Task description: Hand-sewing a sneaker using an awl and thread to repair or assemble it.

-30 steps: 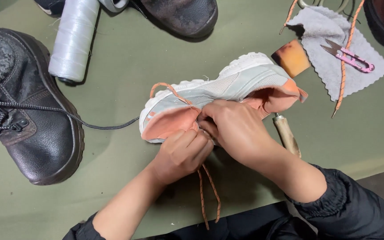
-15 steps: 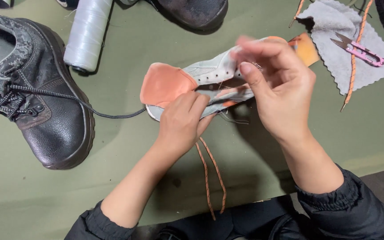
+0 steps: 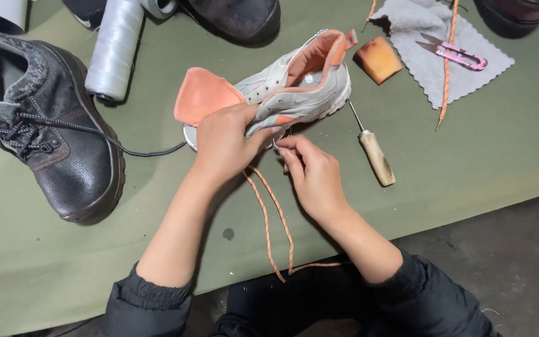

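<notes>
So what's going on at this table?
A person is working on a grey and orange sneaker on a green table. The left hand grips the sneaker by its side, tongue folded out, while the right hand pinches at the orange lace, which trails down off the table's edge. An awl lies just right of the hands. A black boot and a spool of white thread lie to the left.

No packages, labels, signs or screens showed on the green table; nothing seen there carried a visible tag or wrapper.
</notes>
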